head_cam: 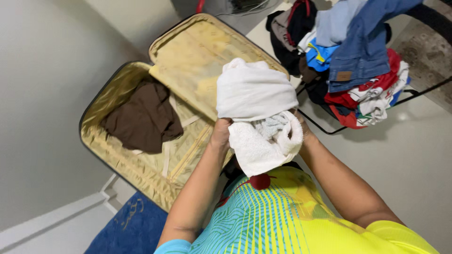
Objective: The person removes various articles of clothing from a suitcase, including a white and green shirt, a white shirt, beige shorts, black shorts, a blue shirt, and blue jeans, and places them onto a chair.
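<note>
Both my hands hold a bundled white towel (256,106) up in front of my chest. My left hand (220,134) grips its left underside, and my right hand (303,131) grips the right side, mostly hidden behind the cloth. The towel is rolled, with a loose end hanging down and a grey patch showing in the fold. Behind it an open suitcase (101,136) with gold lining lies on the floor. A folded brown garment (143,117) rests in its left half.
A dark wire rack (325,124) at the upper right carries a heap of clothes (358,61), with blue jeans on top. A blue mat (129,228) lies at the lower left by a white baseboard. Pale floor spreads to the right.
</note>
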